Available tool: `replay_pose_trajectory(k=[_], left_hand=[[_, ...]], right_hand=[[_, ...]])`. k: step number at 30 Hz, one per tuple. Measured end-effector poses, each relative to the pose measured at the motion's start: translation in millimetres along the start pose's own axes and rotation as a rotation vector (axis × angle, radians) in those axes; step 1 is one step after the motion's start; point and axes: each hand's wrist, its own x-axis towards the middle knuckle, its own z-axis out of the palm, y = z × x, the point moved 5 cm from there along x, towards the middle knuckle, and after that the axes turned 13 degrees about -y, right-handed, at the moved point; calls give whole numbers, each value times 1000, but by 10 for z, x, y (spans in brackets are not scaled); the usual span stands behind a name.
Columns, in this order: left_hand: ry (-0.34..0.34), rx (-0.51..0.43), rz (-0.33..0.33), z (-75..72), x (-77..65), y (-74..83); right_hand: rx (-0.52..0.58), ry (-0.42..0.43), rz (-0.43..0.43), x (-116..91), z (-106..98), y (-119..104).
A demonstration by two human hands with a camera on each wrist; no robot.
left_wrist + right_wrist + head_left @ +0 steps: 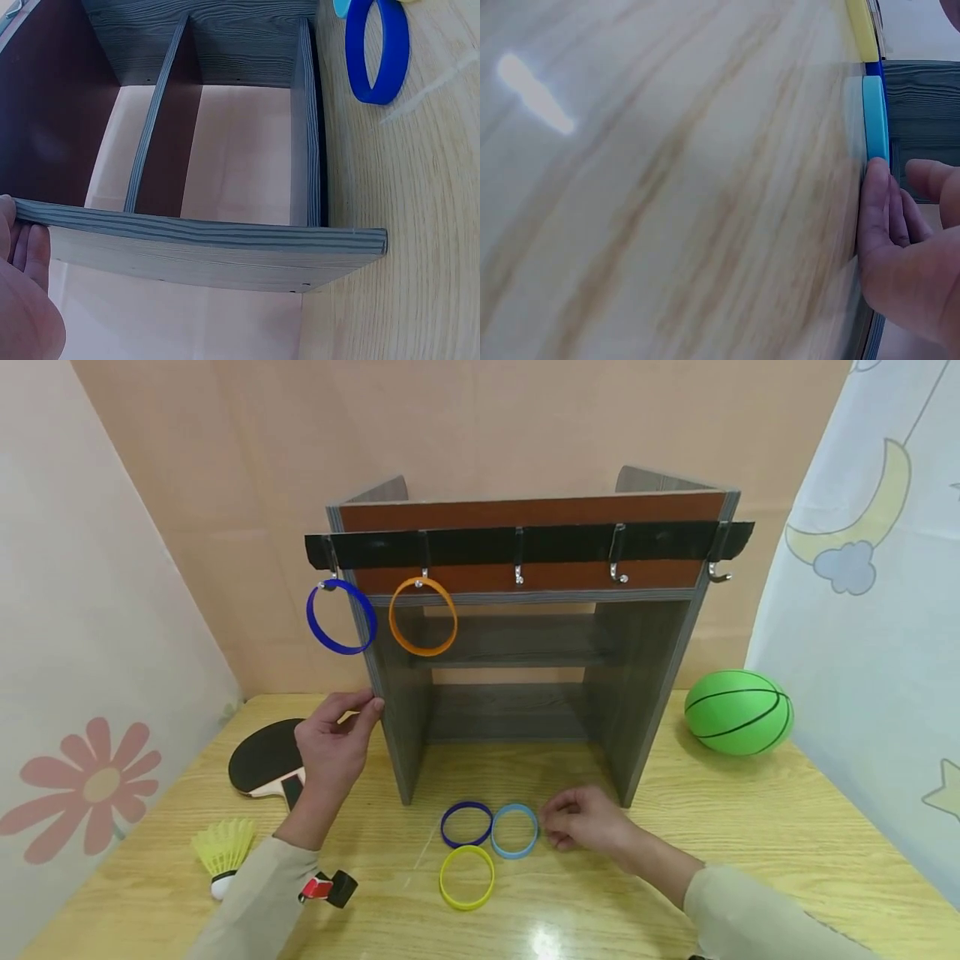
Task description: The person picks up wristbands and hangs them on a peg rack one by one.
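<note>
My left hand (333, 743) grips the front edge of the grey wooden shelf's left side panel (393, 727); in the left wrist view its fingers (34, 255) lie against the panel's outer face. At the light blue wristband (514, 831) on the table is my right hand (588, 820). In the right wrist view a fingertip meets that wristband's edge, with the thumb apart. Beside it lie a dark blue wristband (467, 824) and a yellow wristband (467, 877). A blue wristband (369, 610) and an orange wristband (453, 618) hang from the two leftmost hooks.
Three more hooks on the black strip (566, 542) carry nothing. A green ball (738, 712) sits right of the shelf. To the left lie a table tennis bat (262, 756) and a yellow shuttlecock (223, 852). Patterned cloth hangs at both sides.
</note>
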Motion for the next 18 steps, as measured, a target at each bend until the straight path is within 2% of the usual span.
replay_pose_trajectory(k=[5,18], left_hand=[[1,11,3,4,-3,14],[-6,-15,0,2,0,2]], right_hand=[[-26,42,-25,55,30,7],[-68,64,29,107,68,-8]])
